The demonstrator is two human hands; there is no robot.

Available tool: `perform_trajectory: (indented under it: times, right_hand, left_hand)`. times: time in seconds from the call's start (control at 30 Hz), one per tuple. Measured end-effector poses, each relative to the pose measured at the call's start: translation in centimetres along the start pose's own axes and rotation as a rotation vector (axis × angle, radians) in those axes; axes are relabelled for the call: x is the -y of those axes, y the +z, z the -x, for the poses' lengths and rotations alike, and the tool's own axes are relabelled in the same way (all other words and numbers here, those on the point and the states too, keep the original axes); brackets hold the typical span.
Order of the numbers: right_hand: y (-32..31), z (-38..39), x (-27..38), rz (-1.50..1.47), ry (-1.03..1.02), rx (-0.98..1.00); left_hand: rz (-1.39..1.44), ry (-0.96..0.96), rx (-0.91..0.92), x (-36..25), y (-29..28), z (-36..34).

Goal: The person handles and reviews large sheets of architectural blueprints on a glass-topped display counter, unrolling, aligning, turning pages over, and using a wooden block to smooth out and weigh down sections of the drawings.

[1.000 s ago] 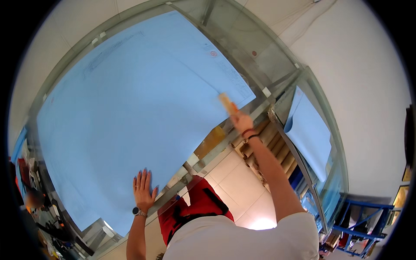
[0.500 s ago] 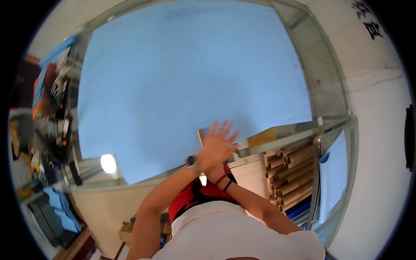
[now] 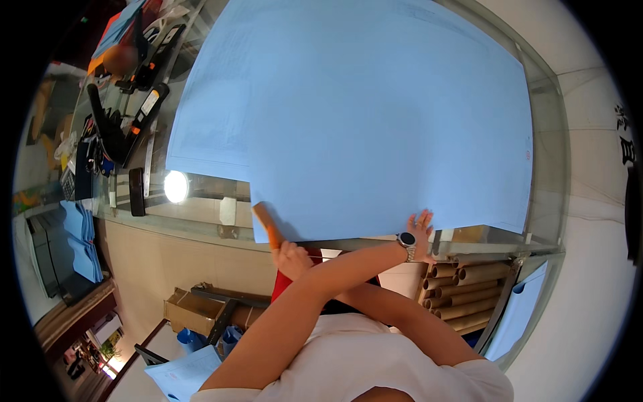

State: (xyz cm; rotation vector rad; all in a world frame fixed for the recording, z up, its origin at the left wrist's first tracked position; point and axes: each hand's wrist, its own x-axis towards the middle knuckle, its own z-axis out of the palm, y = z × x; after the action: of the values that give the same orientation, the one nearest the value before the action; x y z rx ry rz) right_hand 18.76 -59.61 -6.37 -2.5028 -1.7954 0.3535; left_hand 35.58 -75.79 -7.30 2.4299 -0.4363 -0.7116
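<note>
The orange tool moved left, jutting past right-hand fingers

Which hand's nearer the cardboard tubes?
Left. The left hand is just above and left of the cardboard tubes in view, at the blue sheet's near edge; the right hand is much farther left, gripping the orange tool.

White short-sleeved shirt, silvery dark-faced watch, apparently red trousers.
</note>
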Motion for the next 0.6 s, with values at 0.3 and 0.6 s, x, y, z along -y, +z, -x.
perform_trajectory:
  times: [0.3,0.6]
  right_hand:
    - [2.4,1.0,-3.6,-0.294,-0.402,0.089]
    - [-2.4,10.6,-19.3,-0.601,0.289,-0.088]
  left_hand:
    - [-0.096,0.257,-0.557,6.7,-8.1,8.5]
    - [-1.074,0.081,-0.580,12.0,-15.7,21.7]
